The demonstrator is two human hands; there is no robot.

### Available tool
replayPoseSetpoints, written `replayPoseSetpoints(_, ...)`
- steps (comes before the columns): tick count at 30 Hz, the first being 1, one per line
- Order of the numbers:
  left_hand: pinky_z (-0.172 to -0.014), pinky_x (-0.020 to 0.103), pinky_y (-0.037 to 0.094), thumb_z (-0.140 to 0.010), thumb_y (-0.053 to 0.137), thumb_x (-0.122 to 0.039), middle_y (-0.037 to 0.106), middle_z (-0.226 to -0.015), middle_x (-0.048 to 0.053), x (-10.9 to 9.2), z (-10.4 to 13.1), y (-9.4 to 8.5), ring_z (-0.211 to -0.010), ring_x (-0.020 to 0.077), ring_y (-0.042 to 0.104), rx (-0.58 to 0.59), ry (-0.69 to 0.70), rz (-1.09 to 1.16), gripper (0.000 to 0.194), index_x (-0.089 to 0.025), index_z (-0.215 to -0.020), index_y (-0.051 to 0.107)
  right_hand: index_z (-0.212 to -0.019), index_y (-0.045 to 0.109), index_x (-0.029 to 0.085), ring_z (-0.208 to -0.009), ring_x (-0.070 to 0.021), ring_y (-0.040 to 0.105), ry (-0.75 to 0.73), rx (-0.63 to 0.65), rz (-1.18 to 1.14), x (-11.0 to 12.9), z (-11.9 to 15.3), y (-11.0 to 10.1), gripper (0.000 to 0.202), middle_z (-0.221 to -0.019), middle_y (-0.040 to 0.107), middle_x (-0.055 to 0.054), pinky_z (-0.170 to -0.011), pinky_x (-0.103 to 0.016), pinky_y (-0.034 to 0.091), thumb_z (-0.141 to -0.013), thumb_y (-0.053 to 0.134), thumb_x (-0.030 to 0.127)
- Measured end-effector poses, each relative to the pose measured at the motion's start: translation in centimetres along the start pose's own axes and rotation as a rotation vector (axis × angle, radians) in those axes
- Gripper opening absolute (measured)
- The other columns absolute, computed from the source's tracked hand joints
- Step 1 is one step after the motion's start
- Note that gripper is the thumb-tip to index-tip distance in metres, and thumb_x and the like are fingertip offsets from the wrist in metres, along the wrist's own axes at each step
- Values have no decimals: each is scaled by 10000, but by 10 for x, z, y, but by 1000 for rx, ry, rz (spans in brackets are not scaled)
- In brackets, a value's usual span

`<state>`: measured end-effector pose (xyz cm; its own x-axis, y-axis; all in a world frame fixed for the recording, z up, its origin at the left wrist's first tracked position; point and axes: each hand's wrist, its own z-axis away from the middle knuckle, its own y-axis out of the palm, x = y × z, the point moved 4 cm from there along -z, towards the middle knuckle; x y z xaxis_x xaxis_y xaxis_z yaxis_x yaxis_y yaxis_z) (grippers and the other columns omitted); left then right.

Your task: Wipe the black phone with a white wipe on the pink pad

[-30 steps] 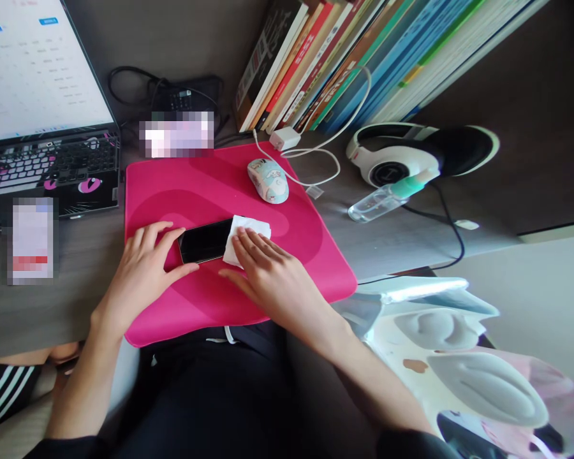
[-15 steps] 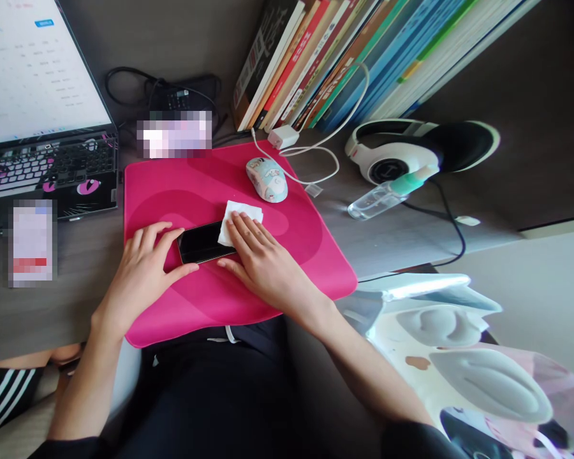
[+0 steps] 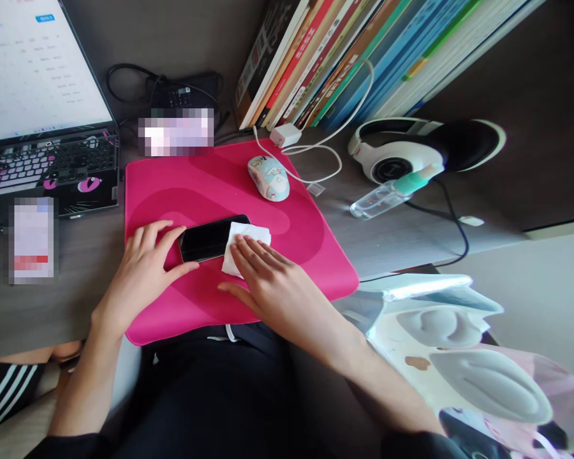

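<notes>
A smartphone (image 3: 205, 240) with a dark screen lies flat on a pink mouse pad (image 3: 191, 175). My left hand (image 3: 143, 264) steadies its left end, with thumb and index finger at the corners. Under the flat fingers of my right hand (image 3: 272, 274) is a folded white tissue (image 3: 249, 234). The tissue covers the phone's right end and hangs over its lower edge. My right thumb sticks out to the left above the pad, apart from the phone.
Beyond the phone sits a patterned mouse (image 3: 268, 178), near a white charger (image 3: 286, 135) and its cable. A clear spray bottle (image 3: 380, 199) lies beside white headphones (image 3: 397, 159). Books (image 3: 310, 64) stand behind; a laptop (image 3: 48, 169) is at left. A paper bag (image 3: 387, 312) is lower right.
My right hand has slid the tissue right and toward me along the phone, uncovering more of the screen. My left hand has stayed at the phone's left end.
</notes>
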<state>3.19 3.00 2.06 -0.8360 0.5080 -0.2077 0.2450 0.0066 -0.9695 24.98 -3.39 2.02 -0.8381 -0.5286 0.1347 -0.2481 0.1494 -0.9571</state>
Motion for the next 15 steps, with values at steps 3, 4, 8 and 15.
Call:
replayPoseSetpoints(3, -1233, 566, 413, -1025, 653, -568, 515, -1571, 128, 0, -1, 0, -1457, 371, 495, 4, -4, 8, 637, -317, -1586, 488, -1503, 589, -45, -1480, -368, 574, 8, -14, -81, -12, -10, 6, 599, -1567, 568, -295, -1248, -527, 501, -1131, 507, 417)
replayPoseSetpoints(4, -1231, 566, 415, -1024, 653, -569, 517, -1568, 127, 0, -1, 0, -1451, 370, 498, 4, -3, 8, 637, -319, -1587, 488, -1529, 573, -19, -1506, -356, 545, 13, -20, -113, -17, -13, 9, 589, -1589, 554, -276, -1265, -529, 480, -1128, 516, 409)
replayPoseSetpoints(8, -1226, 575, 419, -1019, 653, -583, 515, -1574, 140, 0, -1, 0, -1436, 379, 507, 0, 7, -6, 652, -301, -1584, 492, -1606, 495, 36, -1587, -334, 428, 31, -29, -176, -28, -24, 23, 608, -1667, 463, -243, -1310, -558, 407, -1117, 547, 394)
replayPoseSetpoints(15, -1224, 576, 423, -1019, 655, -579, 523, -1575, 135, 0, -1, 0, -1428, 378, 519, -3, 6, -15, 649, -301, -1583, 492, -1574, 492, -53, -1584, -366, 422, 30, -26, -92, -20, -24, 23, 694, -1661, 445, -292, -1319, -540, 388, -1114, 537, 464)
